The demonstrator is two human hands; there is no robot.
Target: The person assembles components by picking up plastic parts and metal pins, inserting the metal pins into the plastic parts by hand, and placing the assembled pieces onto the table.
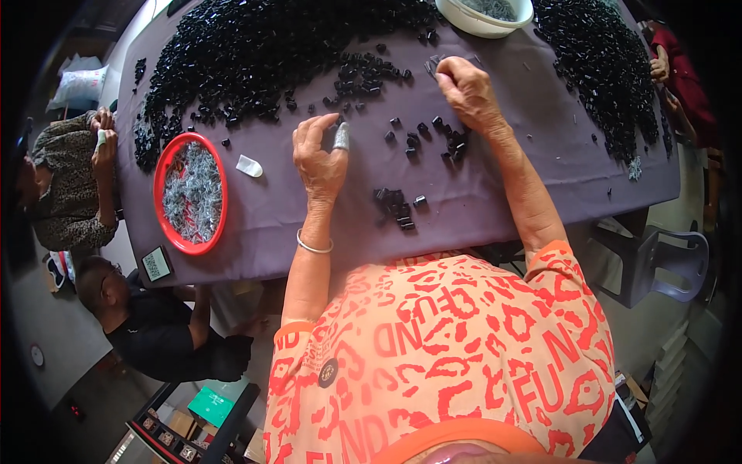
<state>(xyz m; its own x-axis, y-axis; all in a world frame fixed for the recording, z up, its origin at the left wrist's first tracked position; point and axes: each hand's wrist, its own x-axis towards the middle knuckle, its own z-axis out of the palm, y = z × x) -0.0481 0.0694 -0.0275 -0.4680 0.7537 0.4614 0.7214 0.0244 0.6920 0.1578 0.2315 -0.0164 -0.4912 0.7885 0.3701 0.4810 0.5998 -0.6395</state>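
My left hand [318, 158] is over the cloth-covered table, thumb and forefinger pinched on what looks like a small black piece. Its thumb wears a grey finger cot [342, 137], and a silver bangle [314, 246] circles the wrist. Farther right, my right hand [468, 94] is closed, fingertips down by a few thin dark-grey strips [431, 66]; its grip is hidden. Loose black pieces [454, 144] lie between my hands, with another small cluster [396, 207] nearer me. Just beyond my left hand sits a further group of black pieces [362, 76].
Large heaps of black pieces [239, 54] cover the far left and far right [599, 69]. A red basket [159, 203] of grey strips and a white finger cot [249, 165] lie left; a white bowl [483, 29] stands at the back. People sit around; a grey chair [657, 267] stands right.
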